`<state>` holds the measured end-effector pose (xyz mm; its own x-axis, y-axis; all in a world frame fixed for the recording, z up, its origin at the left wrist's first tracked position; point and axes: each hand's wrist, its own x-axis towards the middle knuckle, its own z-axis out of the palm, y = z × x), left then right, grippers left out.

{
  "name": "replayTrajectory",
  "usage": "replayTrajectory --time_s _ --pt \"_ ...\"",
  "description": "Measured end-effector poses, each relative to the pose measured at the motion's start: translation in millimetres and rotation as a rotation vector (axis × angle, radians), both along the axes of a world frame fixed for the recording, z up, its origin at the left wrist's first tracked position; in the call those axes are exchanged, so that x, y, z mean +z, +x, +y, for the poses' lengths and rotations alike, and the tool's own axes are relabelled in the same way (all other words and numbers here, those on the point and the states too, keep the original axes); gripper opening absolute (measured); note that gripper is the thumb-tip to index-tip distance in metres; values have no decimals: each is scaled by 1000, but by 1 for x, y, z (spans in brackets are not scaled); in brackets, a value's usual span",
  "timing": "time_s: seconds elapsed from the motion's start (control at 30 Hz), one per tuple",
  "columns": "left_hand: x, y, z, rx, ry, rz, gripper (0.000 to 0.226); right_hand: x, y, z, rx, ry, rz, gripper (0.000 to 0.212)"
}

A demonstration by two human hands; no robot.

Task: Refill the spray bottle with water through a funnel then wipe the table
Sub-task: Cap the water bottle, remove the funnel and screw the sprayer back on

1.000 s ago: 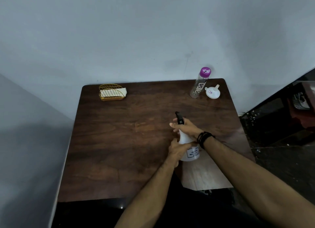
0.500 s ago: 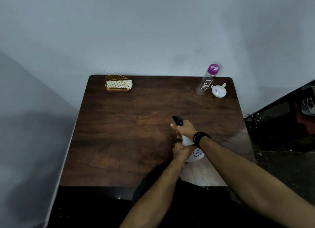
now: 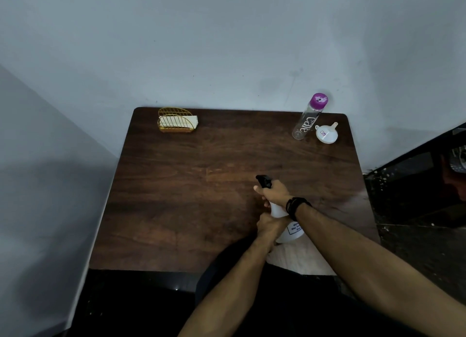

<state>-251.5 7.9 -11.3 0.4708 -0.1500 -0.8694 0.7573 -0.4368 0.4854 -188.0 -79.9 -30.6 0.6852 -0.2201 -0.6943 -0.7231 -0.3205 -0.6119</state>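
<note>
On the far left of the dark brown wooden table [image 3: 176, 185] I see a golden wire holder [image 3: 175, 121] with white folded cloth or paper inside it. On the far right stands a clear plastic water bottle with a purple cap [image 3: 308, 118], and just beside it, to its right, lies a small white plastic funnel [image 3: 326, 133] with the spout pointing up and away. Both are well apart from my hands, and nothing stands between them and the hands.

The white plastic spray bottle with a black trigger head [image 3: 280, 210] is near the front right part of the table, tilted away from me. My right hand [image 3: 276, 191] is curled around its black head and neck. My left hand [image 3: 269, 227] grips the white body lower down. A black band [image 3: 296, 205] is on the right wrist.
</note>
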Motion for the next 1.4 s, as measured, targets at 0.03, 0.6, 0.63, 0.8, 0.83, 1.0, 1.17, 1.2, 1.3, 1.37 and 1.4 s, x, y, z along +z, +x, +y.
replayTrajectory --time_s 0.03,0.6,0.63,0.8,0.83,1.0,1.17,1.2,1.3,1.37,1.4 --pt "0 0 0 0 0 -3 72 1 0 -1 -2 -1 4 34" --pt "1 -3 -13 -71 -54 28 95 8 -6 -21 78 -24 -5 28" --pt "0 -3 -14 -87 -49 26 100 9 -6 -21 85 -24 -8 25" --pt "-6 -5 -17 -95 -49 11 84 9 -7 -26 105 41 10 34" --pt "-8 -4 -17 -107 -42 2 86 9 -7 -26 116 73 15 38" --pt "-15 -1 -13 -138 19 -76 83 7 -6 -29 127 127 -30 43" --pt "-22 10 -6 -163 78 -233 86 8 -4 -28 147 -146 -122 52" --pt "-21 14 -4 -130 104 -282 98 11 -2 -29 140 -185 -162 51" --pt "-13 31 2 -231 218 -418 97 19 8 -27 153 -229 -266 48" --pt "-9 46 5 -281 258 -502 95 27 15 -23 113 -213 -327 48" --pt "-7 54 6 -273 254 -510 97 32 19 -21 75 -188 -349 46"
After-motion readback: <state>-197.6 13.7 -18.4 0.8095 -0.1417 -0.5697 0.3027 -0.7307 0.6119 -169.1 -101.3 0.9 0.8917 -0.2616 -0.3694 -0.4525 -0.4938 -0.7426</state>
